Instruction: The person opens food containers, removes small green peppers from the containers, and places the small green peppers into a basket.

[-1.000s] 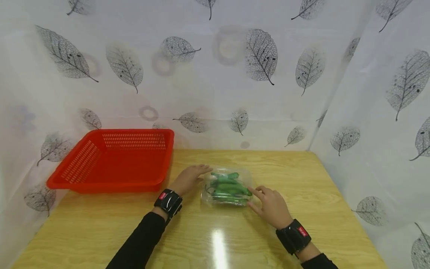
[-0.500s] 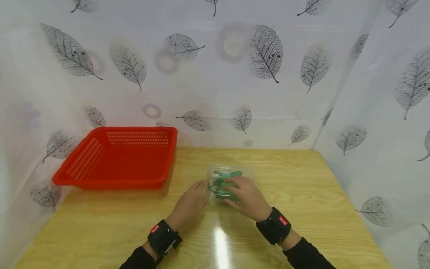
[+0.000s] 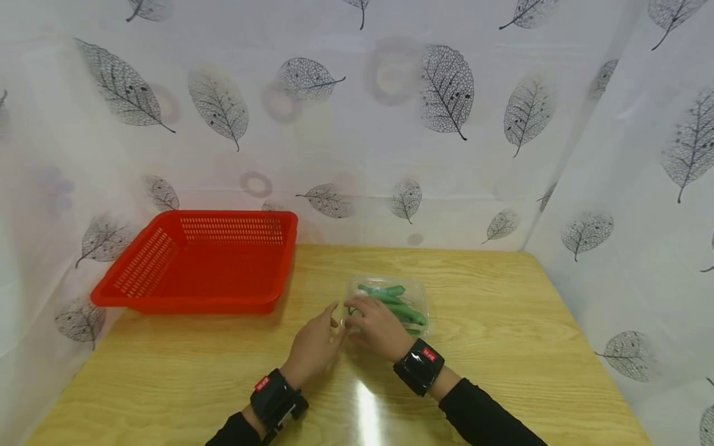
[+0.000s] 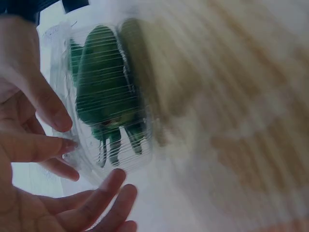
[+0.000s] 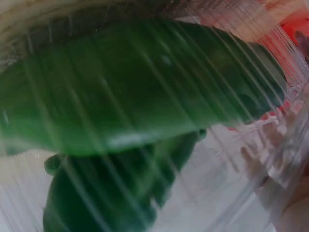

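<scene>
A clear plastic clamshell box [image 3: 413, 291] lies on the table with several long green vegetables [image 3: 409, 313] inside. My left hand [image 3: 312, 347] is at the box's near left corner. In the left wrist view its thumb [image 4: 36, 146] lies along the rim, and its other fingers [image 4: 113, 186] stretch out past the corner. My right hand [image 3: 382, 328] reaches across the front of the box to the same edge, its bent fingertips at the rim. Whether they pinch the plastic I cannot tell. The right wrist view looks closely through the ribbed plastic at a green vegetable [image 5: 145, 87].
A red slotted plastic basket [image 3: 223, 305] stands on the wooden table [image 3: 480, 347] at the far left. White cloth [image 3: 346, 136] with a grey leaf print hangs behind the table and along its sides.
My right hand has moved left, from the box's right side across its front to the left edge. My left hand has drawn back from the upper left corner to the near left corner.
</scene>
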A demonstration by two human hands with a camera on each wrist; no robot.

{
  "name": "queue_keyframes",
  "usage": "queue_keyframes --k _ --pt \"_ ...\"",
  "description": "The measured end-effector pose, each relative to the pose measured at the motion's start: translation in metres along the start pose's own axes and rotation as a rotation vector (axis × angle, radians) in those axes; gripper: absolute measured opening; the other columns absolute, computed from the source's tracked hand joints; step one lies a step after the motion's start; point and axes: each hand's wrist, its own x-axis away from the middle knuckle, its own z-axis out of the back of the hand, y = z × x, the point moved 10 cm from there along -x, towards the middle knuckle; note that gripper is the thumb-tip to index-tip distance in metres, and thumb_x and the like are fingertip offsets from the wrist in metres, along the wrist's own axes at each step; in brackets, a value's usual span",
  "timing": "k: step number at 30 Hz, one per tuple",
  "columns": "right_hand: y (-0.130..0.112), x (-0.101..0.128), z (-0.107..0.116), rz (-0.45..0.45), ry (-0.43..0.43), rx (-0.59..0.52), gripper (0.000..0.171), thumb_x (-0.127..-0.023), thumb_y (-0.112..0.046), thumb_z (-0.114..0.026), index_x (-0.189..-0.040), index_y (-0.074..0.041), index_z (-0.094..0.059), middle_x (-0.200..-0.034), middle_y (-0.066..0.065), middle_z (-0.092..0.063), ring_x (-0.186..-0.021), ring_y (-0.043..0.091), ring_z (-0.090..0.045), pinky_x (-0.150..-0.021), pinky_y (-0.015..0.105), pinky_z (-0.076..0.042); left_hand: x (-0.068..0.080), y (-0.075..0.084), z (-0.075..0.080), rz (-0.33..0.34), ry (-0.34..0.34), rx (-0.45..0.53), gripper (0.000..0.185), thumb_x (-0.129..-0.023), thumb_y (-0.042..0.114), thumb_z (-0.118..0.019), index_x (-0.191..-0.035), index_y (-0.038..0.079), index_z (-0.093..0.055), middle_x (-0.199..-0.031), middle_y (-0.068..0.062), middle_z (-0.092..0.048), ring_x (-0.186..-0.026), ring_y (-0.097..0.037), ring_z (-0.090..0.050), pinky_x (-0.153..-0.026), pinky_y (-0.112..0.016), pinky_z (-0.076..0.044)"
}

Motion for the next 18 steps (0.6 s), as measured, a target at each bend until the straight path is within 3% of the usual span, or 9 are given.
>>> queue_keyframes --k 7,18 --pt "0.001 -0.001 -0.002 -0.02 -0.001 -0.01 0.015 -0.071 -0.02 -0.081 -0.083 -0.019 -0.071 -0.116 0.005 -0.065 -0.113 0.024 -0.058 -0.097 0.036 -0.047 -0.005 -0.003 -0.003 0.036 -0.058 0.028 0.027 -0.088 0.025 -0.061 -0.107 0.006 -0.06 -0.091 -0.006 -0.069 -0.08 -0.021 -0.064 -0.065 -0.034 -0.05" --pt "0.003 0.003 -0.003 -0.031 0.044 -0.024 0.015 -0.071 -0.016 -0.078 -0.073 -0.017 -0.063 -0.112 0.003 -0.066 -0.113 0.026 -0.057 -0.097 0.041 -0.045 -0.013 -0.009 -0.012 0.033 -0.178 0.151 0.025 -0.089 0.031 -0.063 -0.099 0.008 -0.059 -0.091 -0.006 -0.068 -0.082 -0.02 -0.064 -0.065 -0.032 -0.05"
